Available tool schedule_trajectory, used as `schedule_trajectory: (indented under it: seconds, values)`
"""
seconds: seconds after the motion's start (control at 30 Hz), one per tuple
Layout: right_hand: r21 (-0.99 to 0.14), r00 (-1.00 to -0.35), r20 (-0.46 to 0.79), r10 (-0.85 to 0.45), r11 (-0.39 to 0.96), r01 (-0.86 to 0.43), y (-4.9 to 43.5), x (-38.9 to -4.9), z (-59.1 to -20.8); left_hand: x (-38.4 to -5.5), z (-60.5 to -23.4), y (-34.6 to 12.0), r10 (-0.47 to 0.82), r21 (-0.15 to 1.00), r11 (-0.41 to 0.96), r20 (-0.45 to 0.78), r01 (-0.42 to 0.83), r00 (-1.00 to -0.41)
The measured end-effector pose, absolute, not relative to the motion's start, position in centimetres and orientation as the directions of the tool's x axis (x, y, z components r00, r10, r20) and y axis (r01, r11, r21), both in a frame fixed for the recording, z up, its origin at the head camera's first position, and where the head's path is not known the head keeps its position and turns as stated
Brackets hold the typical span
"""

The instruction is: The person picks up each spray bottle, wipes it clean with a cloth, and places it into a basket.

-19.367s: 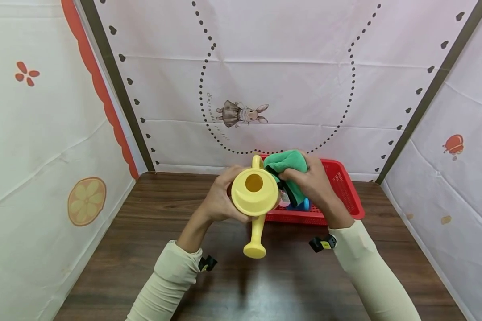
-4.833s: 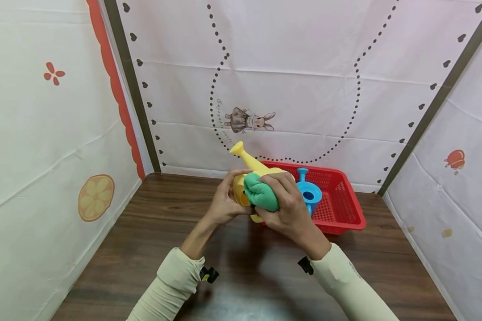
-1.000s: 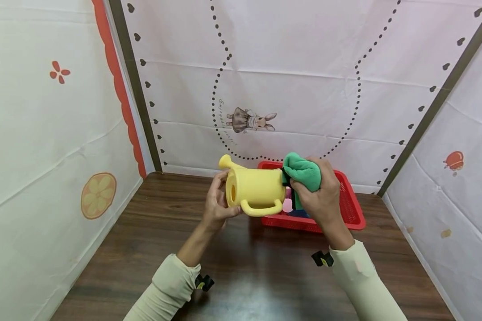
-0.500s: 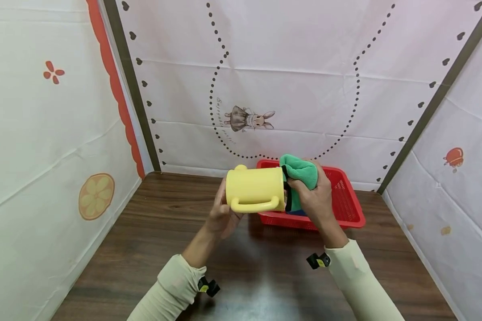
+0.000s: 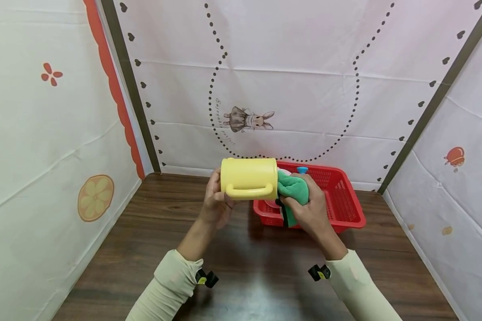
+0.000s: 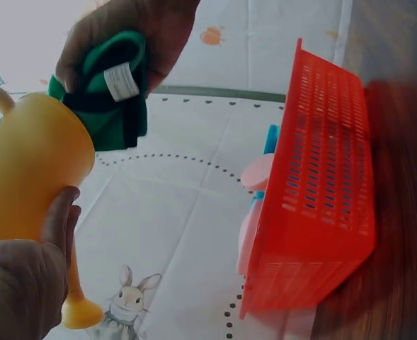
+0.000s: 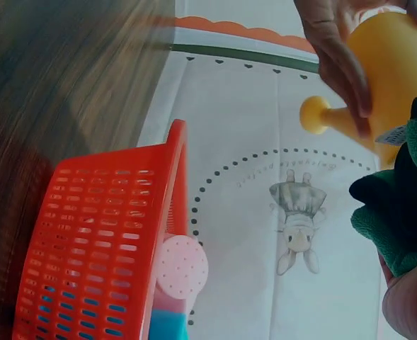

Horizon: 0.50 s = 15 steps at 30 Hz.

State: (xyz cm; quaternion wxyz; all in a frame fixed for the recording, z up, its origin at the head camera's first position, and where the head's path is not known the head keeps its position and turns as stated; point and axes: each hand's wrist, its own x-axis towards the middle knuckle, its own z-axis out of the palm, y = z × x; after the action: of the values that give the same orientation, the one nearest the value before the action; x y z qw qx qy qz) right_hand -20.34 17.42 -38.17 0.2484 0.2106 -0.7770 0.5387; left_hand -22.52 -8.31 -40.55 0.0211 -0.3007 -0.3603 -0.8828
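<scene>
A yellow toy watering can lies sideways in the air, its handle facing me and its base to the right. My left hand grips it at the left end; in the left wrist view the fingers lie along its body. Its spout shows in the right wrist view, pointing away from me. My right hand holds a bunched green cloth with a black edge and a white label. The cloth touches or nearly touches the can's base end.
Behind the hands a red perforated basket stands on the dark wooden table. Inside it are a pink watering can with a sprinkler head and something blue. Printed white sheets form walls on three sides.
Over the last second the watering can has rolled so its spout is hidden behind it in the head view, and moved slightly left and up. The cloth has shifted down and left along its base.
</scene>
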Motion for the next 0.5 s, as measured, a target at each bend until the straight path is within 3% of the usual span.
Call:
schedule_trajectory:
  seconds: [0.2,0.5]
  values:
    - [-0.671,-0.724,0.685,-0.084,0.315,-0.672,17.5,-19.5,-37.3,-22.7,-40.8,-8.8,0.197,0.724,-0.652,0.448,0.224,-0.872]
    - [-0.671,-0.707,0.705,-0.051,0.273,-0.689,17.7,-20.2,-35.7,-22.5,-41.0,-9.4,0.300,0.787,-0.584,0.439,0.201,-0.847]
